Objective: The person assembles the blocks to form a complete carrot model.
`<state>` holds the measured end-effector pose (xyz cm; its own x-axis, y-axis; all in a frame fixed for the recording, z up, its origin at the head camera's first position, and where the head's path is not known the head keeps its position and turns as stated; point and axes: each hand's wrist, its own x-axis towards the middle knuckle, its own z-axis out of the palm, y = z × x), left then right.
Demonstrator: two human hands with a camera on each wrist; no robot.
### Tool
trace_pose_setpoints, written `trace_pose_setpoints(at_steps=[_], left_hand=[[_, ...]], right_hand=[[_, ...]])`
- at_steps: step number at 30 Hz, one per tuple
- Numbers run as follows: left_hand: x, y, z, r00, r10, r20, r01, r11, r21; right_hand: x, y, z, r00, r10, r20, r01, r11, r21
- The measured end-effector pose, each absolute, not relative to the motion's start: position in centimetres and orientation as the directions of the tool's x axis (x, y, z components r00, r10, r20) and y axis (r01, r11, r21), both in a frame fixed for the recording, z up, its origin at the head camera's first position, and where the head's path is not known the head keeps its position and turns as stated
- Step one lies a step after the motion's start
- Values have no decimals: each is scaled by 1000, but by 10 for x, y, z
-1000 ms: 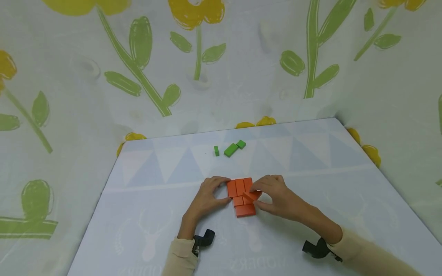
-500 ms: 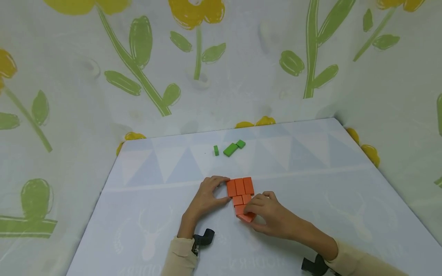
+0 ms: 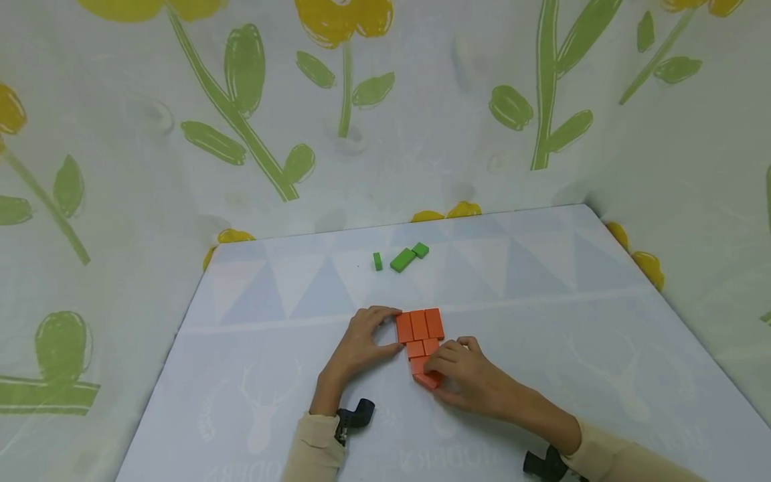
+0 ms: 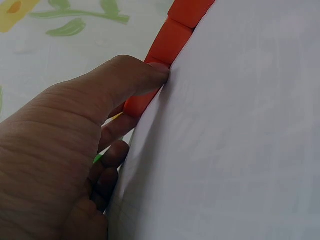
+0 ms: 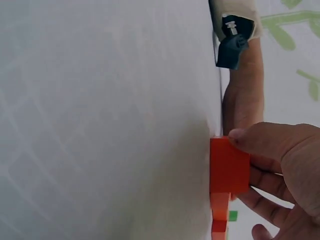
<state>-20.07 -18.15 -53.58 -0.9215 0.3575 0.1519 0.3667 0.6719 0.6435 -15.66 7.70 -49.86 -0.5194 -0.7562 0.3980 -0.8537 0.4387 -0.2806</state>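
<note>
The right hand (image 3: 460,375) has carried its orange block (image 3: 429,379) down to six o'clock of the cluster (image 3: 419,326), pinching it there; the left hand (image 3: 361,341) steadies the cluster's nine o'clock edge, fingers resting straight.

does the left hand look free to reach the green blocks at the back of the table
Probably yes: the left hand only rests against the orange blocks, and bare table lies between it and the green blocks.

Orange blocks (image 3: 419,326) at the fingertips of both hands, solid colour. Three green blocks (image 3: 402,260) beyond the fingers, solid. Table cover (image 3: 542,294) pale blue-white with faint triangles. Backdrop (image 3: 421,100) white; yellow flowers, green stems. Sleeves (image 3: 313,448) beige.
</note>
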Motion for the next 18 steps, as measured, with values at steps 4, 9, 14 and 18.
trace_pose_setpoints(at_steps=[4, 9, 14, 18], left_hand=[[-201, -182, -535, -924, 356, 140, 357, 672, 649], [-201, -182, -535, -926, 356, 128, 349, 672, 654], [-202, -182, -533, -922, 360, 141, 359, 666, 654], [-201, -181, -536, -928, 349, 132, 344, 661, 667]], right_hand=[[-163, 77, -492, -529, -753, 391, -847, 447, -287], [-186, 76, -474, -576, -729, 371, -816, 486, -311], [-226, 68, -456, -649, -685, 331, -759, 562, -328], [-266, 61, -457, -685, -654, 322, -729, 611, -310]])
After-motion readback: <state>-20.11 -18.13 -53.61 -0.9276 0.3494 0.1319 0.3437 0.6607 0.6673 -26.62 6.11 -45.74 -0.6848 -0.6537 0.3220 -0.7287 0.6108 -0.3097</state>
